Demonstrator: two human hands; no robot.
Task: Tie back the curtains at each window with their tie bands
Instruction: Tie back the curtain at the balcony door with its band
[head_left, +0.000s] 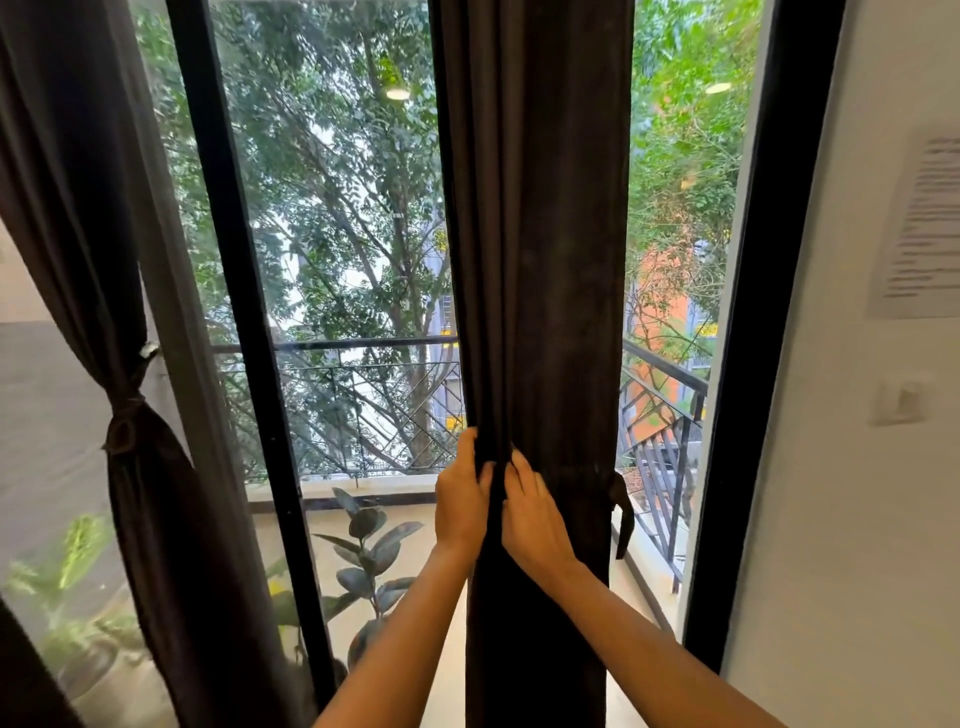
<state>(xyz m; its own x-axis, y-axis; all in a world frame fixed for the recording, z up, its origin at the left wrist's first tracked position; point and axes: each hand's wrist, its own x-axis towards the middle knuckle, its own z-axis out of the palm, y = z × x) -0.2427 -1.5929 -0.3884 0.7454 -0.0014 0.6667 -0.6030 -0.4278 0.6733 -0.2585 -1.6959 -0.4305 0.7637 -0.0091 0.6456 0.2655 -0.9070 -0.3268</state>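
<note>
A dark brown curtain (545, 260) hangs gathered in a column in front of the black-framed glass doors. My left hand (460, 499) grips its left edge at waist height. My right hand (530, 512) presses on the folds right beside it, fingers curled into the fabric. A dark tie band (623, 512) dangles loose from the curtain's right side. At the far left, a second brown curtain (78, 234) is cinched by its own tie band (122, 426).
A black door frame post (244, 312) stands between the two curtains. Potted plants (369, 551) sit on the balcony behind the glass, with a metal railing (665, 384) beyond. A white wall (857, 467) with a switch (901, 402) and a paper sheet (922, 228) is at right.
</note>
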